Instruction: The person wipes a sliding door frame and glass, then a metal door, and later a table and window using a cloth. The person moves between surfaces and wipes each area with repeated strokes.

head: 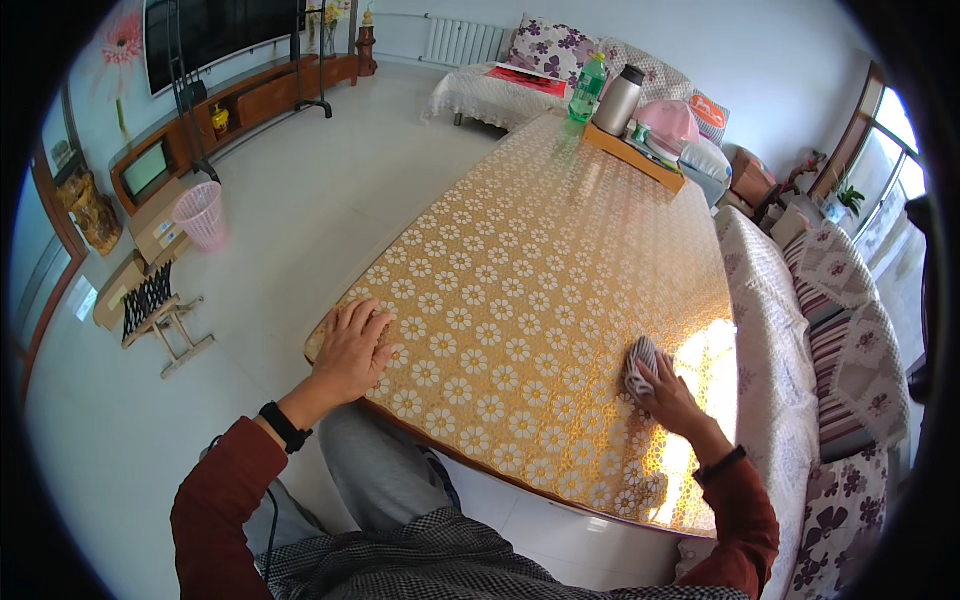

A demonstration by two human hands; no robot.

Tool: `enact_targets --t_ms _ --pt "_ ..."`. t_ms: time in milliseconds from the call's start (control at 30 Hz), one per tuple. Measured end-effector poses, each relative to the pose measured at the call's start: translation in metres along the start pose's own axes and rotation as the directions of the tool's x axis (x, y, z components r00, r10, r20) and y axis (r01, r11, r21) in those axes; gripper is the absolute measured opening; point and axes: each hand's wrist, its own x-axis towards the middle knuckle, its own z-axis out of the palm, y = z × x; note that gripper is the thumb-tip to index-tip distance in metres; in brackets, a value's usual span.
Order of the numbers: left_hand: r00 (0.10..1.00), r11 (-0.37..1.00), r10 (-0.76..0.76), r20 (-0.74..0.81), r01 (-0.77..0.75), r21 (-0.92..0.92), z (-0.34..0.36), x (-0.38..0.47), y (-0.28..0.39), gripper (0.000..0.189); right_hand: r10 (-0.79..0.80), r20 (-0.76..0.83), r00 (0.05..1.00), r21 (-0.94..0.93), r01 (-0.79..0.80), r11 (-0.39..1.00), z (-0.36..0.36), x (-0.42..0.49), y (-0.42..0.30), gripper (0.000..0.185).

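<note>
Before me stretches a long table under a gold tablecloth (517, 300) printed with white daisies. My right hand (670, 397) presses a striped grey-and-white cloth (639, 367) onto its right side, beside a bright patch of reflected sunlight. Flat on the near left corner rests my left hand (351, 349), fingers spread, holding nothing. Both wrists wear black bands.
An orange-brown tray (634, 159) at the table's far end bears a steel thermos (619, 101); a green plastic bottle (587, 88) stands beside it. A covered sofa (772, 360) runs along the right. Leftward on the floor are a pink wastebasket (201, 216) and a folding stool (161, 319).
</note>
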Motion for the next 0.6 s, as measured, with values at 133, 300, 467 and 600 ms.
enact_targets --t_ms 133,300,467,600 --pt "1.0 1.0 0.001 0.02 0.0 -0.023 0.001 0.0 -0.001 0.042 -0.078 -0.012 0.997 0.01 0.078 0.997 0.003 -0.007 -0.035 0.073" --pt "1.0 1.0 -0.013 0.011 0.013 -0.022 0.001 0.001 -0.001 0.042 -0.518 -0.15 0.842 -0.103 0.507 0.856 -0.008 0.088 -0.176 0.066" --pt "0.998 0.998 -0.057 0.018 0.058 -0.029 0.006 -0.001 -0.004 0.042 -0.638 -0.148 0.756 -0.21 0.606 0.767 -0.007 0.141 -0.213 0.064" --pt "0.997 0.998 -0.017 -0.072 0.013 -0.063 0.007 -0.006 -0.004 0.042 -0.684 -0.142 0.716 -0.114 0.674 0.73 -0.002 0.048 -0.147 0.072"
